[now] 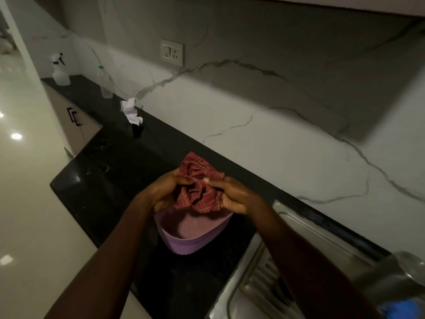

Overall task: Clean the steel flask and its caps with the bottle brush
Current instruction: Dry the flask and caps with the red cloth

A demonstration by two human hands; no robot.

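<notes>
Nearest, a steel sink [271, 268] is seen at lower right. Above a lilac basket [184, 244] on the dark surface [115, 180], a maroon checked cloth [197, 187] is bunched between both hands: left hand [161, 192] and right hand [239, 199], fingers curled into it. The flask, caps and brush cannot be made out; a blurred steel shape lies toward the right hand's side. Farther off, a spray bottle [60, 72] stands.
</notes>
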